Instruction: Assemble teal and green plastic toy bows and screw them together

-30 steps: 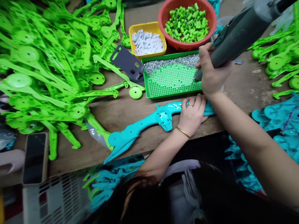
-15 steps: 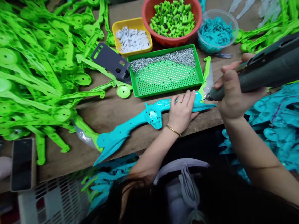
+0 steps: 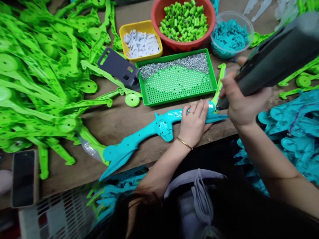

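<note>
A long turquoise plastic toy bow (image 3: 141,134), with an animal-head shape at its middle, lies along the table's near edge. A light green limb (image 3: 92,142) joins its left end, and another green limb (image 3: 221,75) stands at its right end. My left hand (image 3: 194,122) is closed over the right half of the bow, holding it against the table. In my right hand (image 3: 242,104) is a dark electric screwdriver (image 3: 283,52), gripped near its front. Its tip points down at the bow's right end, by the green limb; whether it touches a screw cannot be seen.
Behind the bow sits a green perforated tray (image 3: 174,99) with small metal screws. Beyond it are a yellow tub (image 3: 144,57), a red bowl (image 3: 185,45) and a clear tub (image 3: 251,29) of parts. Green limbs (image 3: 23,89) heap up left, above a phone (image 3: 24,178); turquoise parts (image 3: 308,142) pile right.
The screwdriver has swung steeper, its tip shifting slightly left and down to the bow's right end, with my right hand moving along. My left hand stays on the bow.
</note>
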Demonstrator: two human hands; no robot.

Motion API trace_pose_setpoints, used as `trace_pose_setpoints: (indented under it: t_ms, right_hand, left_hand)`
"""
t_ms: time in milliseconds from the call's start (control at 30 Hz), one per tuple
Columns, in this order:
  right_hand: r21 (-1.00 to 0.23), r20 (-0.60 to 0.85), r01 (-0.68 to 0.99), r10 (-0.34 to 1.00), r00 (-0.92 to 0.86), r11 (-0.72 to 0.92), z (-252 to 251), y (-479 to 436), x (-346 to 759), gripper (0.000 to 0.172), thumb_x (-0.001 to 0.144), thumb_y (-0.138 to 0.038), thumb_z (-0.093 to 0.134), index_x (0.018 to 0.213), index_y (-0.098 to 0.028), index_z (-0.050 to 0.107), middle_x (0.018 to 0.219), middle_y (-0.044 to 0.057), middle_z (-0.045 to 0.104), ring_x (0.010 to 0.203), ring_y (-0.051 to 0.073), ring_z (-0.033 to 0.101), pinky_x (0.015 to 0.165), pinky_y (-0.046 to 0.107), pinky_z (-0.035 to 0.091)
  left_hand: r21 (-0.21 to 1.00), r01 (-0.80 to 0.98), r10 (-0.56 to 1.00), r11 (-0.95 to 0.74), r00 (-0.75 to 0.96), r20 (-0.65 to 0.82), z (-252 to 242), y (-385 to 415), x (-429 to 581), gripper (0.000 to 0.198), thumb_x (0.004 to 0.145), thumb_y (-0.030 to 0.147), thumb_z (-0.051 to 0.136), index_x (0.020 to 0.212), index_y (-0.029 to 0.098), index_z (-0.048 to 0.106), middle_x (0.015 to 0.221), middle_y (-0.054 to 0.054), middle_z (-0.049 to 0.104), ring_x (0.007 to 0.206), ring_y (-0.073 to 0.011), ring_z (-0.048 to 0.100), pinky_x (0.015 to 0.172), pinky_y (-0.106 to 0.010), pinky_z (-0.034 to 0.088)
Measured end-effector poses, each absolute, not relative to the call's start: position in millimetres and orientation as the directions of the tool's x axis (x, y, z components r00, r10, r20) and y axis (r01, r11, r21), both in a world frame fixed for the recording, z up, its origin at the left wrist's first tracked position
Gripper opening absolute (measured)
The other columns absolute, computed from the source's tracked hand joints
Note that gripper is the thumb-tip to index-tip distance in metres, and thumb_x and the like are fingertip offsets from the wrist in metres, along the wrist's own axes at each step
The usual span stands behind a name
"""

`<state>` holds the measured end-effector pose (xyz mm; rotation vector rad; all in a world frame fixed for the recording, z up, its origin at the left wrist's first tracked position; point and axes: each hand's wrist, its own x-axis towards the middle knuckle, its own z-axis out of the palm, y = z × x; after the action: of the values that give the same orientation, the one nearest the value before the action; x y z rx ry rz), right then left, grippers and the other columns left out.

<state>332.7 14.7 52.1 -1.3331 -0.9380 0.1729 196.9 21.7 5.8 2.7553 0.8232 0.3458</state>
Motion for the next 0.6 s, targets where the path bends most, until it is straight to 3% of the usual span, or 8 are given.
trace_pose_setpoints:
  t_ms: [133, 300, 433, 600]
  right_hand:
    - [-0.834, 0.549, 0.431, 0.442, 0.709, 0.344, 51.8, 70.8, 334.5, 0.036, 0.083, -0.06, 0.058, 0.092, -0.025, 0.054, 0.083, -0.004, 0.057, 0.054, 0.008, 0.055, 0.056, 0.029, 0.049]
    - [-0.868, 0.493, 0.454, 0.463, 0.736, 0.203, 23.2, 115.6, 342.5, 0.055, 0.076, -0.08, 0.048, 0.092, -0.028, 0.042, 0.079, 0.0, 0.059, 0.056, 0.011, 0.051, 0.058, 0.031, 0.049]
    - [-0.842, 0.536, 0.499, 0.432, 0.725, 0.207, 12.4, 115.4, 345.5, 0.062, 0.073, -0.085, 0.043, 0.097, -0.028, 0.041, 0.076, -0.001, 0.058, 0.051, 0.012, 0.049, 0.054, 0.032, 0.047]
    - [-0.827, 0.541, 0.534, 0.499, 0.677, 0.172, 5.7, 115.3, 347.8, 0.057, 0.078, -0.08, 0.044, 0.104, -0.03, 0.045, 0.079, 0.0, 0.062, 0.056, 0.014, 0.055, 0.058, 0.033, 0.048]
  left_hand:
    - [0.303, 0.498, 0.555, -0.813, 0.82, 0.141, 9.5, 15.2, 184.8, 0.057, 0.094, 0.041, 0.05, 0.14, 0.007, 0.044, 0.139, -0.019, 0.054, 0.122, -0.0271, 0.053, 0.103, -0.041, 0.038]
    - [0.291, 0.514, 0.559, -0.807, 0.823, 0.097, 12.1, 10.4, 180.4, 0.059, 0.092, 0.038, 0.053, 0.141, 0.007, 0.042, 0.141, -0.018, 0.052, 0.122, -0.0268, 0.052, 0.105, -0.042, 0.037]
    - [0.267, 0.514, 0.551, -0.815, 0.83, 0.083, 10.3, 10.0, 181.6, 0.064, 0.091, 0.04, 0.054, 0.144, 0.007, 0.039, 0.144, -0.017, 0.05, 0.124, -0.0269, 0.05, 0.107, -0.043, 0.036]
    - [0.257, 0.508, 0.546, -0.822, 0.831, 0.102, 7.1, 10.3, 180.2, 0.063, 0.093, 0.042, 0.051, 0.144, 0.007, 0.038, 0.143, -0.017, 0.05, 0.122, -0.0267, 0.051, 0.107, -0.043, 0.036]
